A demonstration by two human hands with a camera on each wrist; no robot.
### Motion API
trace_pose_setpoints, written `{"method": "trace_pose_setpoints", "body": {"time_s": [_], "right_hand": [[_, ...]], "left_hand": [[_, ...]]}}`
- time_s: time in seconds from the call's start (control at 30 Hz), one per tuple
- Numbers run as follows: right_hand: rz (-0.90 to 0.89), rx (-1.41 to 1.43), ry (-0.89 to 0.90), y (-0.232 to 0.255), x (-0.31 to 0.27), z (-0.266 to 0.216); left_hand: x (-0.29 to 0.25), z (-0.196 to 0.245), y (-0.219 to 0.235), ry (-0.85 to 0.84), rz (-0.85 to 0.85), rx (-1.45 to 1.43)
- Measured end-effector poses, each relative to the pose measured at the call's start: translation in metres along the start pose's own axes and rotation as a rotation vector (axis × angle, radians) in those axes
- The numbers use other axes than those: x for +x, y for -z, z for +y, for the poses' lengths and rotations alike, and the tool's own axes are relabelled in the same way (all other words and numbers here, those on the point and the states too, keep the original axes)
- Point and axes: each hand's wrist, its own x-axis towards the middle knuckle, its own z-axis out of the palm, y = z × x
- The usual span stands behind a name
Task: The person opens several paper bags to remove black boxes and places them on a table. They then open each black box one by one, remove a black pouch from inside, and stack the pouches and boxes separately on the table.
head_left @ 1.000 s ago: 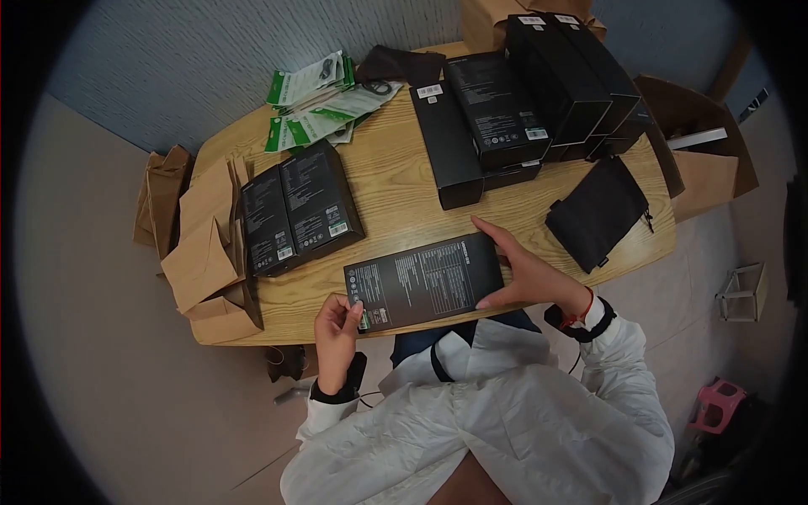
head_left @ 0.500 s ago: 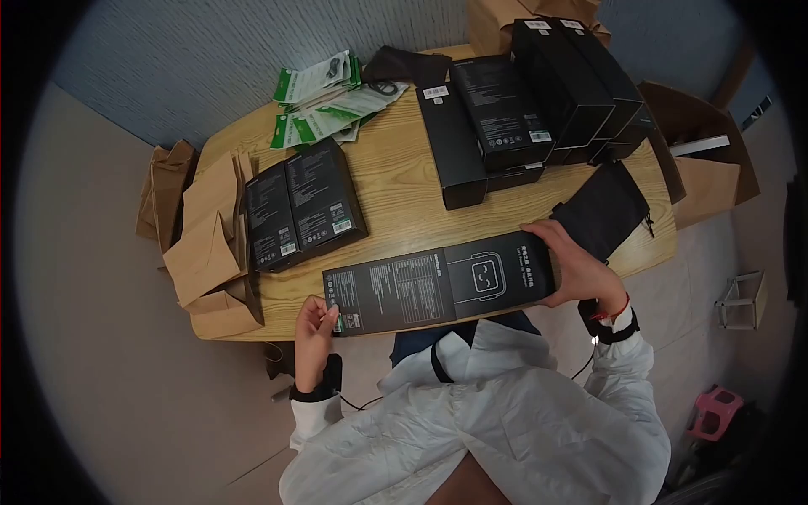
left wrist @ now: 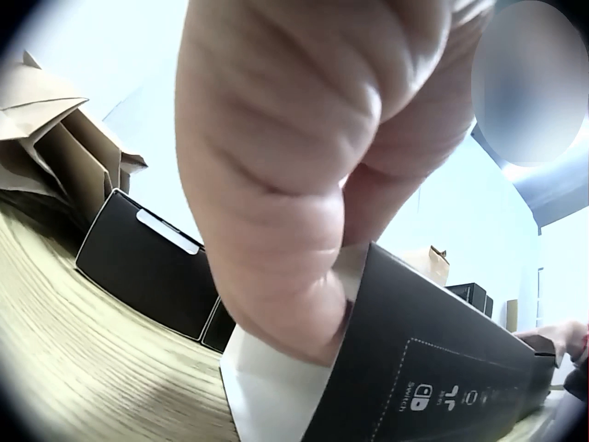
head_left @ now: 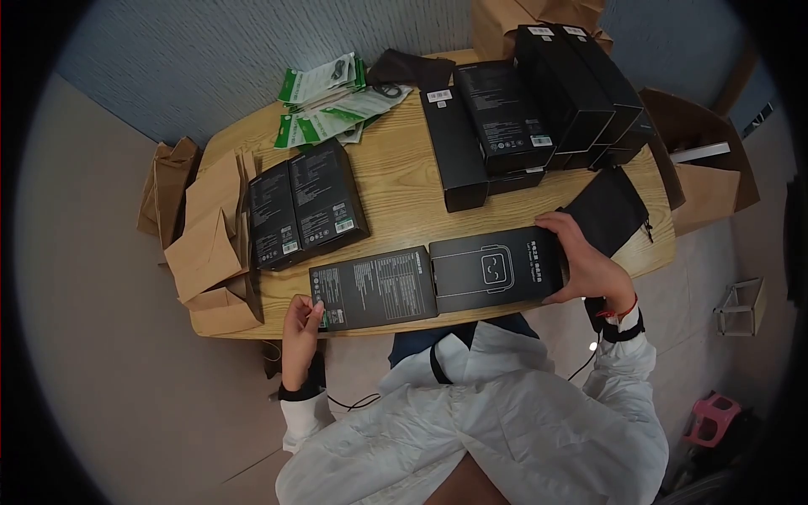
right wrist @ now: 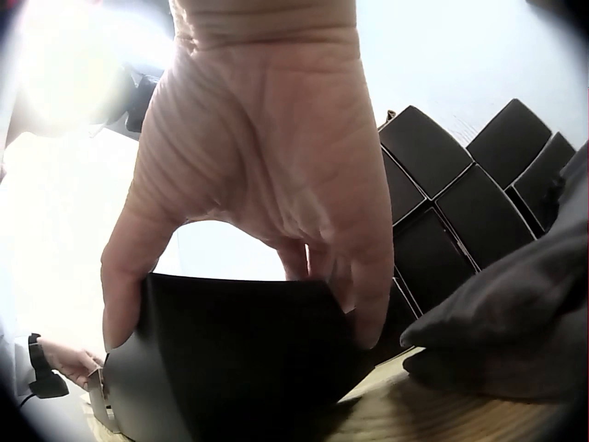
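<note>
A black printed box sleeve (head_left: 370, 290) lies along the table's near edge. My left hand (head_left: 299, 332) pinches its left end, thumb on top; in the left wrist view, the fingers reach into the sleeve's open end (left wrist: 267, 391), which is white inside. To the right lies a black inner box (head_left: 461, 273) with a smiling line-drawn face, its left end right at the sleeve's right edge. My right hand (head_left: 593, 265) grips the box's far end. In the right wrist view the thumb and fingers span the end of the black box (right wrist: 244, 359) from opposite sides.
Two black boxes (head_left: 316, 198) lie side by side at left, beside brown paper packaging (head_left: 202, 244). Green-and-white packets (head_left: 324, 97) lie at the back. Several black boxes (head_left: 505, 118) are stacked at back right. A black drawstring pouch (head_left: 610, 210) lies by my right hand.
The inner box has slid rightward out of the sleeve, uncovering its face drawing. My right hand has moved right with it, while my left hand and the sleeve have shifted left.
</note>
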Motion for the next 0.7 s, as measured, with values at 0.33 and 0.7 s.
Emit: {"method": "trace_pose_setpoints", "body": {"time_s": [0.33, 0.7], "right_hand": [[-0.042, -0.084, -0.037, -0.002, 0.005, -0.012], [0.023, -0.309, -0.055, -0.015, 0.001, -0.034]], "left_hand": [[-0.036, 0.093, -0.113, -0.732, -0.174, 0.875], [0.004, 0.071, -0.169, -0.772, -0.306, 0.785]]}}
